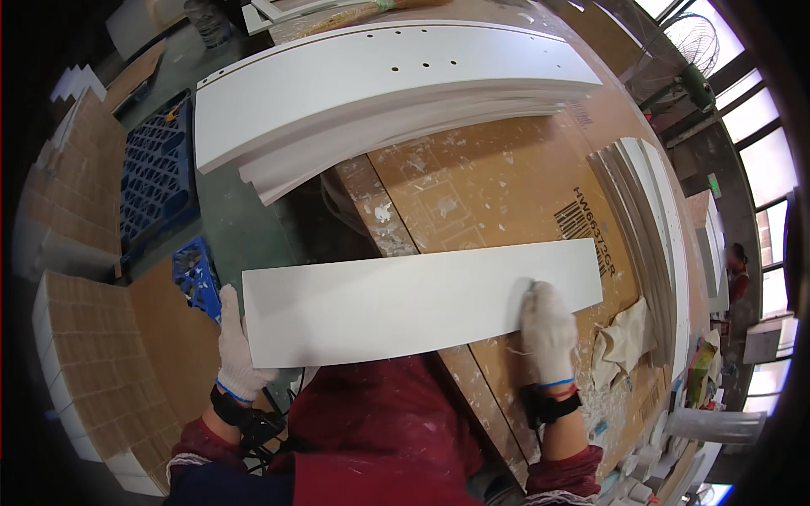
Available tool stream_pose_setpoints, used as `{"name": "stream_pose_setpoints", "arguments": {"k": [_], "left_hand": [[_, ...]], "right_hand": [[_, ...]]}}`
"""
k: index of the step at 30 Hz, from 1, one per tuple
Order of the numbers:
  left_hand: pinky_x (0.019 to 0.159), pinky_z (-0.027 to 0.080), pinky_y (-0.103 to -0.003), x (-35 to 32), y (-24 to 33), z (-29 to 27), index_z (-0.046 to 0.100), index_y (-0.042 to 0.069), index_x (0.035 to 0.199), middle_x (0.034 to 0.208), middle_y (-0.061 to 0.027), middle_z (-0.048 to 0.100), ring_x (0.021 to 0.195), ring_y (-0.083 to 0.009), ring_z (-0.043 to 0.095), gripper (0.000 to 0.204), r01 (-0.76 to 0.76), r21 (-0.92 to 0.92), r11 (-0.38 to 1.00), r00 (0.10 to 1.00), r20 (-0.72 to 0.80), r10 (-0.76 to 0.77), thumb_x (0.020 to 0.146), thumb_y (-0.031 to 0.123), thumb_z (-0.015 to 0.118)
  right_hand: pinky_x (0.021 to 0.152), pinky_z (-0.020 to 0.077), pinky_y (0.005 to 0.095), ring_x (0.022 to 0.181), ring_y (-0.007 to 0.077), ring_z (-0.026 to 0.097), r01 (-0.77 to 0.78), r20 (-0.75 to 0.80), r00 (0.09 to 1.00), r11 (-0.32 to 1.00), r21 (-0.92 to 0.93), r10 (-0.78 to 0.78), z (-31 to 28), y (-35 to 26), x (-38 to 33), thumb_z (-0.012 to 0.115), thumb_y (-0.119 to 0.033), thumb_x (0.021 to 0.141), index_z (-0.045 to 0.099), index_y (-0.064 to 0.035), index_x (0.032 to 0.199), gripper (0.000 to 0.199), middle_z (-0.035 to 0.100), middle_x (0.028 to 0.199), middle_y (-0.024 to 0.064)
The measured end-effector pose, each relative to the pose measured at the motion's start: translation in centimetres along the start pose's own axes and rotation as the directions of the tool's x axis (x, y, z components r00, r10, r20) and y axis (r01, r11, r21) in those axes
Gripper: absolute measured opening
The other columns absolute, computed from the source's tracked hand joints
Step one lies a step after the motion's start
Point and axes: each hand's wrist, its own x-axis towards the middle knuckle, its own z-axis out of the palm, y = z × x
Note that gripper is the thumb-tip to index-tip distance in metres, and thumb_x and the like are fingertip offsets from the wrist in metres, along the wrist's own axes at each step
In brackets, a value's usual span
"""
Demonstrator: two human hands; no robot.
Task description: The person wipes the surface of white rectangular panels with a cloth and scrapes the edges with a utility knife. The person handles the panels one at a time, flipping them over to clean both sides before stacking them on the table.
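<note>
A long white board (405, 308) lies crosswise in front of me, its right part over the cardboard-covered table and its left part jutting past the table edge. My left hand (239, 350), in a white knit glove, grips the board's left end, fingers along the end edge. On the board's right part rests my right hand (550, 333), gloved too, with fingers bent and pressed together. A greyish bit shows at its fingertips; what the hand holds is hidden. Dark bands circle both wrists.
White boards with drilled holes (396, 76) are stacked at the far side. More boards (645, 228) stand in a row at right, near a crumpled cloth (623, 341). Left are a blue pallet (156, 181), a blue basket (196, 278) and stacked panels (101, 363). A fan (692, 72) stands far right.
</note>
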Motion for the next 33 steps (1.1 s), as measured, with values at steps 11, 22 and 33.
{"name": "stream_pose_setpoints", "arguments": {"k": [11, 22, 33], "left_hand": [[0.108, 0.035, -0.041, 0.1, -0.3, -0.7, 0.037, 0.002, 0.143, 0.141, -0.0163, 0.046, 0.126, -0.0328, 0.046, 0.096, 0.206, 0.067, 0.976, 0.942, 0.257, -0.216, 0.087, 0.078, 0.024], [0.111, 0.029, -0.041, 2.4, -2.7, -6.1, 0.038, 0.002, 0.141, 0.135, -0.0130, 0.052, 0.124, -0.0276, 0.049, 0.076, 0.039, 0.088, 0.995, 0.963, 0.263, -0.061, 0.097, 0.062, 0.024], [0.101, 0.040, -0.035, 1.4, -3.1, -5.2, 0.047, 0.005, 0.134, 0.124, -0.0081, 0.058, 0.114, -0.0218, 0.055, 0.062, -0.194, 0.475, 0.858, 0.978, 0.162, 0.132, 0.101, 0.054, 0.027]], "right_hand": [[0.037, 0.0394, 0.0281, 0.049, 0.0156, 0.057, 0.835, -0.104, 0.541, 0.518, 0.187, -0.835, 2.0, -23.9, -11.6, 0.057, -0.015, 0.072, 0.053, -0.0126, 0.081, 0.010, 0.054, 0.065, 0.0045], [0.066, 0.0523, 0.0425, 0.072, 0.0332, 0.065, 0.082, -0.125, 0.990, 0.987, 0.140, -0.065, 0.7, -2.5, -2.2, 0.058, -0.024, 0.092, 0.061, -0.0092, 0.106, 0.021, 0.067, 0.089, 0.0156], [0.064, 0.0502, 0.0371, 0.073, 0.0247, 0.062, 0.683, 0.105, 0.588, 0.562, 0.467, -0.802, -0.8, -13.8, -9.4, 0.060, -0.015, 0.082, 0.055, -0.0123, 0.100, 0.019, 0.057, 0.079, 0.0057]]}}
